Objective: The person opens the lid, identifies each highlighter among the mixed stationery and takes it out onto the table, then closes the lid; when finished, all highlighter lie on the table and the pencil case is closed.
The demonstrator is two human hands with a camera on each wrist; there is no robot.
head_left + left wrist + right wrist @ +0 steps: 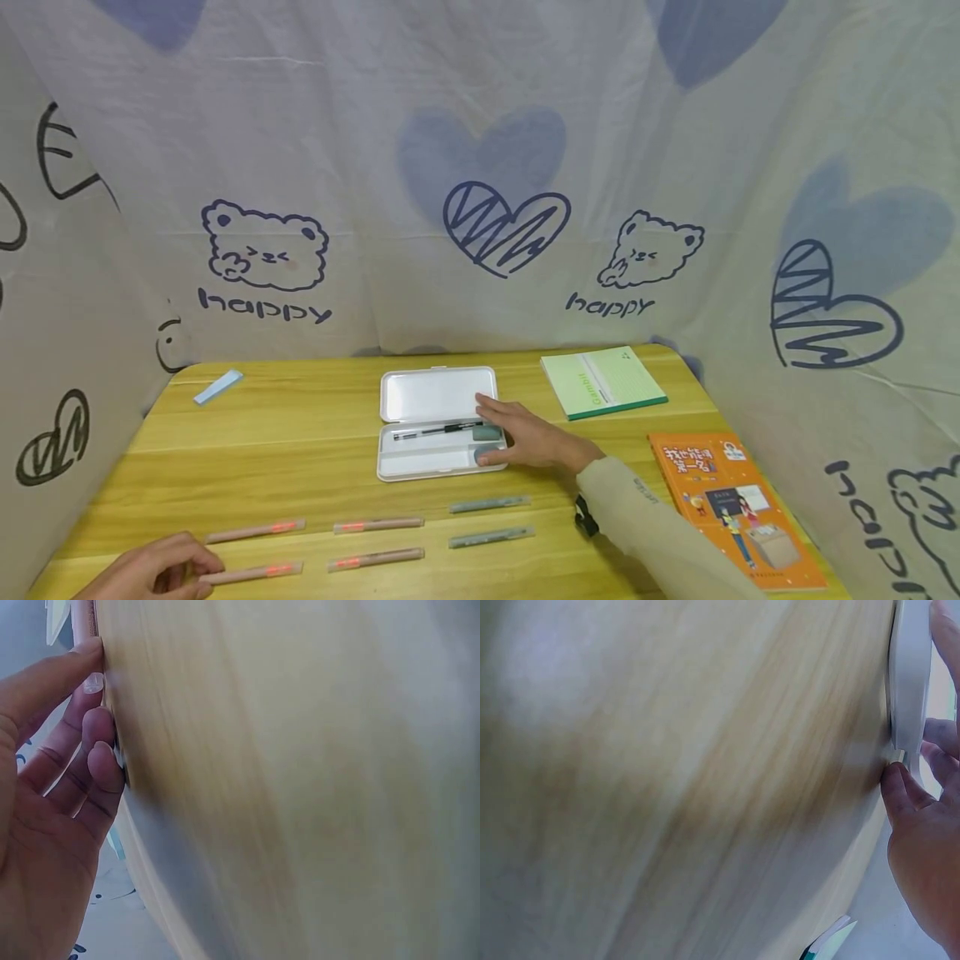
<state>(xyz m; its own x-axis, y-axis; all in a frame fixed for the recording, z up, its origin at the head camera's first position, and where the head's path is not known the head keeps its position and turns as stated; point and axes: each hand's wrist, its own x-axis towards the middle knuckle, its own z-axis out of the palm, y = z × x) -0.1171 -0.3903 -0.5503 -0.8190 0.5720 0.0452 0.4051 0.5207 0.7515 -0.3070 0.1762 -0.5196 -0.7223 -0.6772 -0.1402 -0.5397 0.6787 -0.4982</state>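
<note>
My left hand (161,567) pinches the left end of a pinkish marker (251,572) on the table; the left wrist view shows thumb and fingertip at the marker's end (83,619). At the right end of an open white pencil case (390,467), my right hand (536,437) is spread, its thumb over the lower tray and its forefinger by the lid. In the right wrist view some fingers are beside the case end (911,682). Inside the tray are a black pen (438,431), a grey-green piece (487,433) and a bluish piece (482,450), partly hidden by the thumb.
More pinkish markers (378,524) and two grey-green markers (491,536) lie in rows in front of the case. A green notebook (603,382) is at the back right, with an orange book (738,508) nearer. A light blue strip (218,387) lies back left. Printed cloth surrounds the table.
</note>
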